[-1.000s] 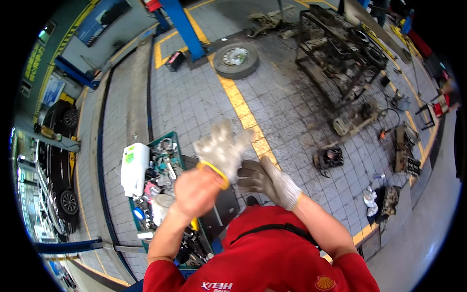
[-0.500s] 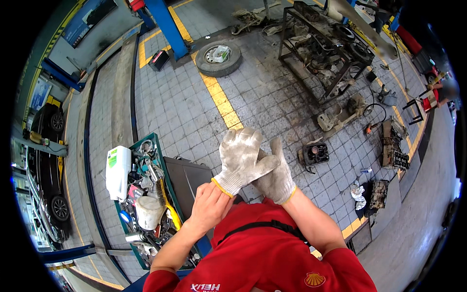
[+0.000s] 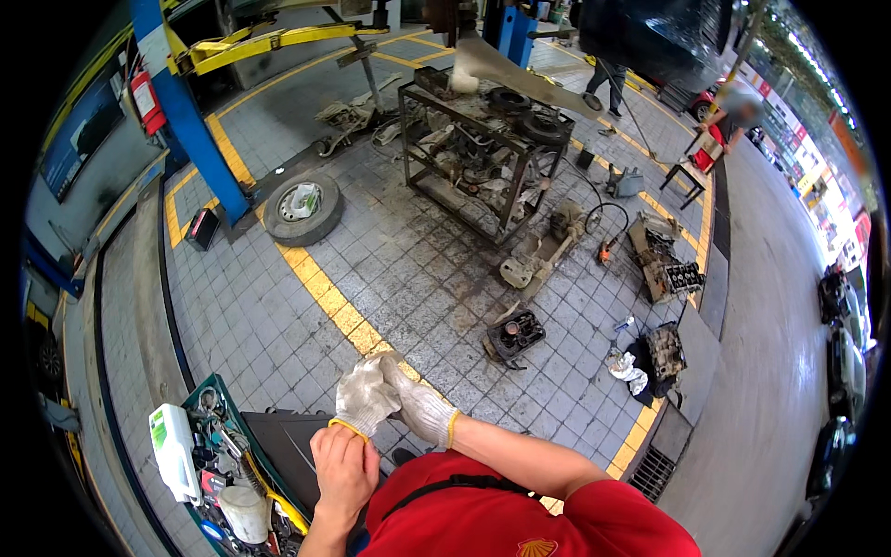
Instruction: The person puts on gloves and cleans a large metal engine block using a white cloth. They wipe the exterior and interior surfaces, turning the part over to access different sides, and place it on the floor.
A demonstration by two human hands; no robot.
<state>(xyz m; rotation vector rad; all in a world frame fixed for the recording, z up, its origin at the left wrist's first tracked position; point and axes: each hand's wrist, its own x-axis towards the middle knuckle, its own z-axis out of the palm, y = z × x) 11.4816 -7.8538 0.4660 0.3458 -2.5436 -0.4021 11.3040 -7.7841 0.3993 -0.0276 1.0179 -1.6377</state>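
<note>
My bare left hand [image 3: 343,466] is closed, its fingers pinching the yellow-edged cuff of an off-white knit work glove [image 3: 364,399]. That glove extends forward from the fingertips. My right hand [image 3: 425,414] wears a matching glove with a yellow cuff and is closed against the held glove's far side. Where the two gloves overlap, the right fingertips are partly hidden. Both hands are together in front of my red shirt, above the tiled floor. Left of them stands a tool cart with a green-rimmed tray [image 3: 219,382], full of tools.
A white jug [image 3: 173,453] and a tub [image 3: 243,513] are at the cart. Ahead are a wheel [image 3: 327,215], a battery [image 3: 201,229], a blue lift post [image 3: 206,139] and a metal frame [image 3: 406,148] loaded with parts. A greasy engine part [image 3: 516,334] lies right. One person [image 3: 733,125] sits far right.
The view has tilted up and turned right. My hands now appear lower and further left, and the right glove's raised thumb has folded in against the held glove.
</note>
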